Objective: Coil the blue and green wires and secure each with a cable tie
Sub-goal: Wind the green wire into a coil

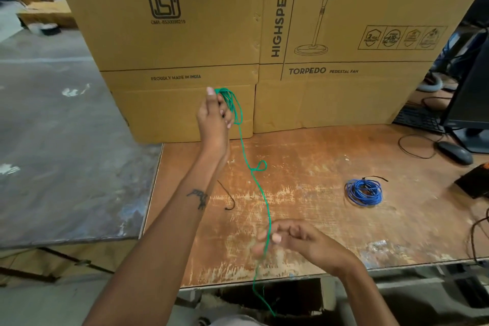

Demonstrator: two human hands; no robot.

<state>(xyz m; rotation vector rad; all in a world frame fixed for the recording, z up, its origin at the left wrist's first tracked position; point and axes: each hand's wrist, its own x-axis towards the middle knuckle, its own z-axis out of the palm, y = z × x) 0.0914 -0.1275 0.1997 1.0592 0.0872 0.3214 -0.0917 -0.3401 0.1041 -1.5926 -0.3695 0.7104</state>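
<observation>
Nearest, the right hand (284, 238) pinches the thin green wire (260, 188), whose loose tail hangs past the near table (317, 167) edge, so this coil is only partly wound and not yet tied. Farther right lies the blue wire (364, 192), already coiled and tied, while farther back the raised left hand (214, 116) grips the green loops

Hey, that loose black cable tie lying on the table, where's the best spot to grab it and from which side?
Pinch the black cable tie near its hooked lower end, coming straight down from above. It lies flat on the table, but the curl there probably lifts slightly, giving fingertips an edge. The left hand's forearm hangs over its upper end, so the lower end is clearer.
</observation>
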